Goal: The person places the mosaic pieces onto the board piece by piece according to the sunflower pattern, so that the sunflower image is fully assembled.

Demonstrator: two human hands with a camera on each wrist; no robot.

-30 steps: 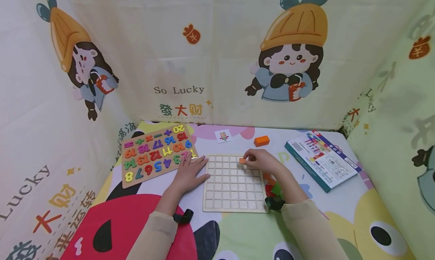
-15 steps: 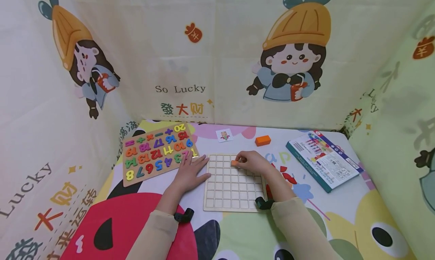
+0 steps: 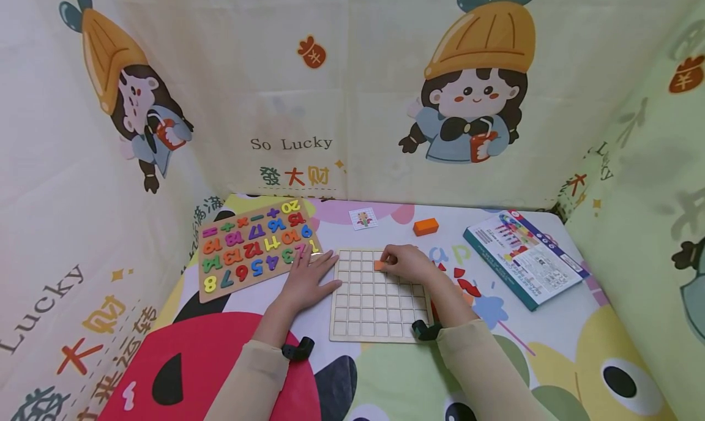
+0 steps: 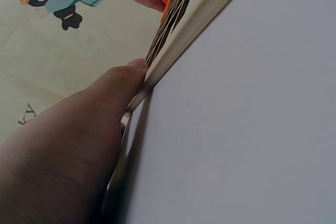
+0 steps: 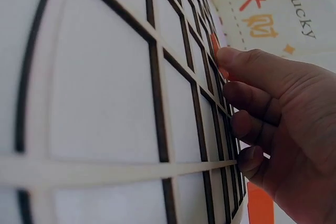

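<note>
A light wooden grid board [image 3: 380,330] with rows of square cells lies in the middle of the table. My right hand [image 3: 409,263] pinches a small orange tile [image 3: 378,265] over the board's second row from the far side, near the middle. In the right wrist view the thumb [image 5: 247,59] is against the orange tile [image 5: 215,45], right at the grid. My left hand [image 3: 307,280] lies flat with fingers spread; its thumb touches the board's left edge, as the left wrist view shows, and its fingertips reach the corner of the number puzzle [image 3: 259,286].
Behind the board are a small picture card [image 3: 363,219] and an orange block [image 3: 426,227]. A flat box [image 3: 525,259] lies at the right. Loose red pieces [image 3: 468,287] lie right of the board, partly behind the right arm. A printed cloth wall [image 3: 369,103] stands at the back.
My right hand has moved left along the board with the orange tile, then hardly moved in the last half second. The left hand has stayed in place.
</note>
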